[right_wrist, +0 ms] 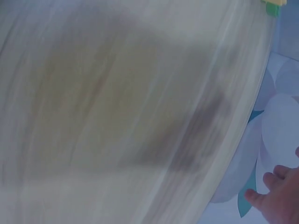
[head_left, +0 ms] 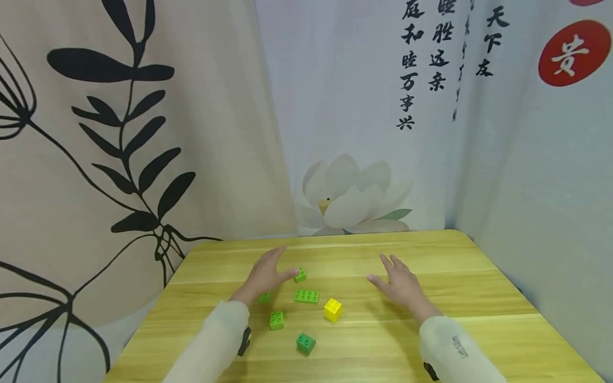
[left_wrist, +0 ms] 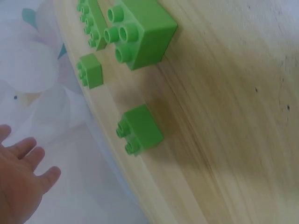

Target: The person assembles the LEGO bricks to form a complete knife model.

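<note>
My left hand hovers over the left part of the table with its fingers spread, holding nothing. Its thumb overlaps a small light green block in the head view. Just right of the left wrist lies a long light green block with two rows of studs. Another light green block is partly hidden by that wrist, and one more light green block sits nearer. Fingers apart, my right hand holds nothing, to the right of a yellow block. A darker green block lies closest to me.
The blocks stand on a wood-grain table. Behind it hangs a pale curtain printed with dark leaves, a lotus and writing. A white curtain borders the right side. In the right wrist view, block edges show at the top right corner.
</note>
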The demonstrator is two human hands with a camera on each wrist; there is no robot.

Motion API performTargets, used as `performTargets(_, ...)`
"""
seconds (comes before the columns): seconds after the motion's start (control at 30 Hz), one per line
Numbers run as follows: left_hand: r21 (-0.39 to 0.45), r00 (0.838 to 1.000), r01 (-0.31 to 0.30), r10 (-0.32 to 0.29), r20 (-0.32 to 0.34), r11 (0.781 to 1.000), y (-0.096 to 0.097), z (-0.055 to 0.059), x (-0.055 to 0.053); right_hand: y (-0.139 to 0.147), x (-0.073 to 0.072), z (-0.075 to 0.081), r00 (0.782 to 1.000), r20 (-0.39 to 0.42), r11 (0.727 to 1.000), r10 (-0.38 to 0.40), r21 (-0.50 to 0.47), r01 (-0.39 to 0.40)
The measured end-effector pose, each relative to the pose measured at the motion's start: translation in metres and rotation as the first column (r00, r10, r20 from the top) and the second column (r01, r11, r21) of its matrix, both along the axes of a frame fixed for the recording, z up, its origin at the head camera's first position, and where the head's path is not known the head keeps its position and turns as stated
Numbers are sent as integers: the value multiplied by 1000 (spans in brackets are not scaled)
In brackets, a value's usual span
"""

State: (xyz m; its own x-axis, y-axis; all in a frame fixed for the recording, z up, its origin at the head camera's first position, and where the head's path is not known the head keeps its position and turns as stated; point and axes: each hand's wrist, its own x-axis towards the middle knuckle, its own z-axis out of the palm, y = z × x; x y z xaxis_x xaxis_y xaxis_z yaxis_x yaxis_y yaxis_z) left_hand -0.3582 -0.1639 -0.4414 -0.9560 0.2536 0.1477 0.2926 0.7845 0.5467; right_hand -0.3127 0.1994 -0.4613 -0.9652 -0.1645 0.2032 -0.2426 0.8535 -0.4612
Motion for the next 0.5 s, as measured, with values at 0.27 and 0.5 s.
performTargets(0.27,168,996,10,-24,80,986,7,-10,0,-16,6,-6,999,38,987,17,-157,-11)
performTargets(0.5,298,985,28,-78,157,954,12,-14,3,-28,8,-15,997,82,942,-7,-333,34)
